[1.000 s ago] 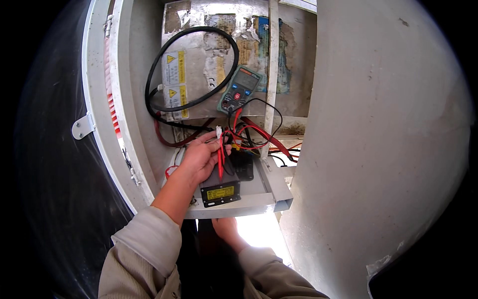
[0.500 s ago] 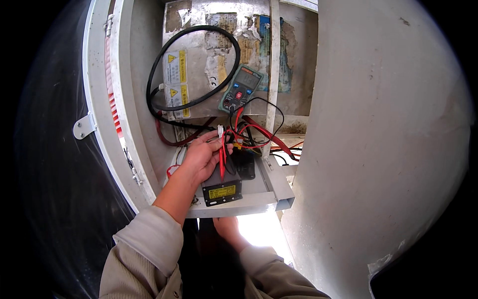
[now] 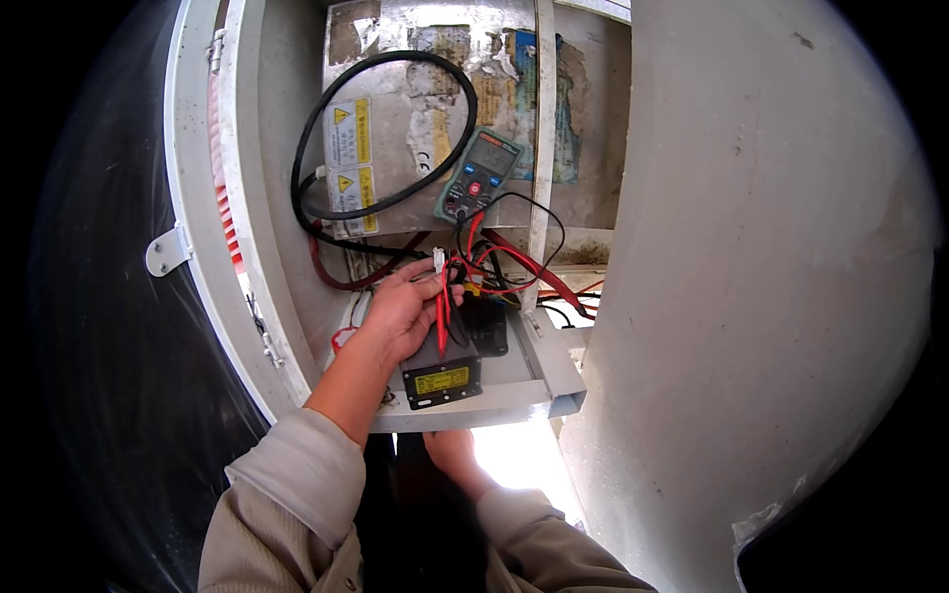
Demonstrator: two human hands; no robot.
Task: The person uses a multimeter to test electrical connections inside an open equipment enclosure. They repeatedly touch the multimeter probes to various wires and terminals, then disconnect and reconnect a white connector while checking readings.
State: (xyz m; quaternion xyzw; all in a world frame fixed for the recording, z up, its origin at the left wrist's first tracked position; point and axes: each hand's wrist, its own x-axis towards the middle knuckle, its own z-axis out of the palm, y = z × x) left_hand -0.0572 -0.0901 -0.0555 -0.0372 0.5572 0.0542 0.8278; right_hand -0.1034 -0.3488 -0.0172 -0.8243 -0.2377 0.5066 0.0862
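Observation:
My left hand point(image 3: 398, 314) is closed over the ledge, with the red test probe point(image 3: 441, 326) hanging tip-down from its fingers. A black probe point(image 3: 457, 324) hangs close beside the red one, and a white plug connector point(image 3: 438, 259) sticks up at the fingertips. Below them lies a dark controller box point(image 3: 442, 382) with a yellow label. The leads run up to a green-grey multimeter point(image 3: 481, 175), which leans against the metal case. My right hand point(image 3: 451, 450) is under the ledge's front edge, its fingers hidden.
A thick black cable point(image 3: 473, 104) loops in front of the worn metal case point(image 3: 395, 84). Red cables point(image 3: 554, 282) pass behind a white upright bar point(image 3: 540, 128). The white ledge point(image 3: 514, 403) spans the front; a large pale panel point(image 3: 751, 247) stands at right.

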